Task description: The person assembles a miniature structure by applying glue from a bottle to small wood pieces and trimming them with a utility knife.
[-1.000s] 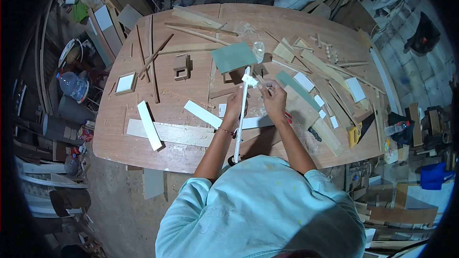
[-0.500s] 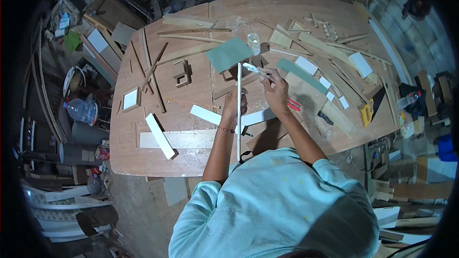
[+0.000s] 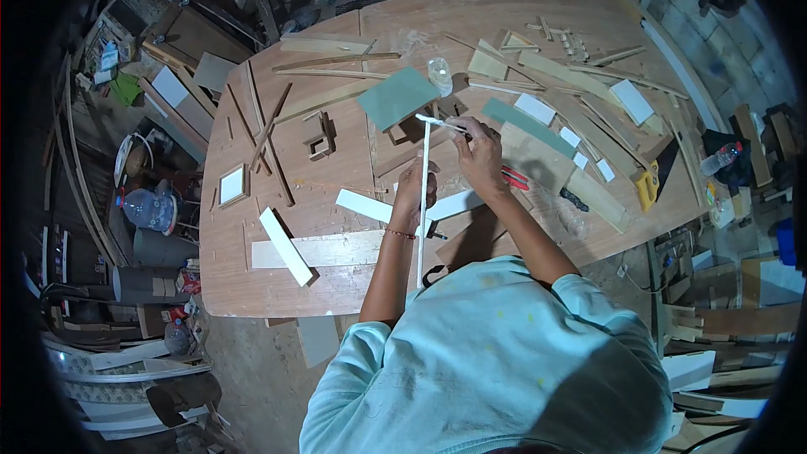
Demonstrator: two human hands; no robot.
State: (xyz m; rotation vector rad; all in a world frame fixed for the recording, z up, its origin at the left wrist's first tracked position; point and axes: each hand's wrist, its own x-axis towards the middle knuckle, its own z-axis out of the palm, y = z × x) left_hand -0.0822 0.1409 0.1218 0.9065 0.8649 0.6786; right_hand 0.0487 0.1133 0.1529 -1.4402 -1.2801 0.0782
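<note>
A long narrow white-edged board (image 3: 424, 210) stands on edge in front of my body, pointing away from me. My left hand (image 3: 410, 192) is wrapped round its left side, partly hidden by it. My right hand (image 3: 482, 160) pinches a thin brush-like tool (image 3: 445, 123) with a white-coated tip. That tip lies right at the board's far end. Beyond it rests a flat green panel (image 3: 398, 97), raised over small wooden pieces. White strips (image 3: 454, 205) lie on the table under and beside my hands.
The wooden table (image 3: 336, 176) carries a small frame (image 3: 233, 185), a clear cup (image 3: 439, 76), red-handled pliers (image 3: 514, 177) and a yellow-handled saw (image 3: 646, 187). Wood strips and offcuts (image 3: 588, 88) cover its right side. A large water bottle (image 3: 150, 209) stands off the left edge.
My right hand has moved slightly left, bringing the brush-like tool's white tip onto the board's far end. My left hand keeps its hold, and the view has shifted slightly.
</note>
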